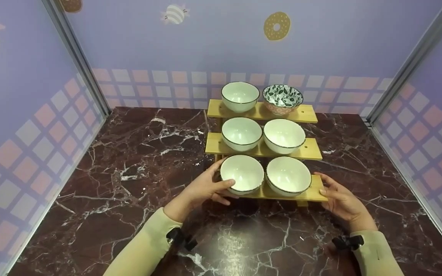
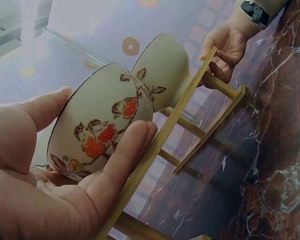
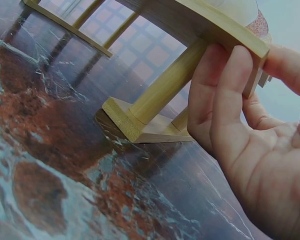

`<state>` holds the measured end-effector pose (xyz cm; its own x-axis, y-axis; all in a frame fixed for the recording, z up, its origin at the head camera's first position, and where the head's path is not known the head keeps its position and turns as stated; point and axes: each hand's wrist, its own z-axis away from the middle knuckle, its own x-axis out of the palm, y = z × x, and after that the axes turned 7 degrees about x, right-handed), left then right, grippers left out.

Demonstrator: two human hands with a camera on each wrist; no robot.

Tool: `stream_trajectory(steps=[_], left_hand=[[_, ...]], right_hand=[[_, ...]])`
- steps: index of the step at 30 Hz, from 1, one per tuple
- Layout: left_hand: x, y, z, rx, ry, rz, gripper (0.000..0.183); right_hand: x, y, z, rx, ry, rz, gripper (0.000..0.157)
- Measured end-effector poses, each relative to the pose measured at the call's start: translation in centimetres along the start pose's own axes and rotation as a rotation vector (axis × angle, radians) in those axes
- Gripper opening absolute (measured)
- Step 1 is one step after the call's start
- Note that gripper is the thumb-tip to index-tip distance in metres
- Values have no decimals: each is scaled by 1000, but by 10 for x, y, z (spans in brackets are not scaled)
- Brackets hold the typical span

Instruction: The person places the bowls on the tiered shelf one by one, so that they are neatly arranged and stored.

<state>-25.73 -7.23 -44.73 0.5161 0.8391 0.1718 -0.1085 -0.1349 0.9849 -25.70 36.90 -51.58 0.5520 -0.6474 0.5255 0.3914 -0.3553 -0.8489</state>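
Note:
A three-step wooden rack (image 1: 215, 143) bears several bowls, two on each step. My left hand (image 1: 205, 186) holds the front left white bowl (image 1: 243, 173), its thumb at the rim and other fingers along the side, close to the board. In the left wrist view, this bowl's outer wall (image 2: 102, 135) has red fruit and brown leaves. My right hand (image 1: 342, 201) pinches the right end of the lowest board (image 3: 230, 30), with fingers beneath it. The front right white bowl (image 1: 288, 175) stands beside the held one, between both hands.
Two pale bowls (image 1: 241, 133) (image 1: 284, 135) stand on the middle step. On the top step are a plain bowl (image 1: 240, 96) and a leaf-patterned bowl (image 1: 282, 97). Under the rack lies a dark marble table (image 1: 148, 172); patterned lilac walls (image 1: 221, 42) enclose it.

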Motion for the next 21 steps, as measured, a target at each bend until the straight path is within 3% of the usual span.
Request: stream_trajectory(steps=[12,21], left_hand=[[-10,4,4,33,23,-47,93],[-32,6,14,81,63,-57,95]], right_hand=[[-5,-3,-1,14,-48,-9,57],[-15,-18,6,77,16,81,49]])
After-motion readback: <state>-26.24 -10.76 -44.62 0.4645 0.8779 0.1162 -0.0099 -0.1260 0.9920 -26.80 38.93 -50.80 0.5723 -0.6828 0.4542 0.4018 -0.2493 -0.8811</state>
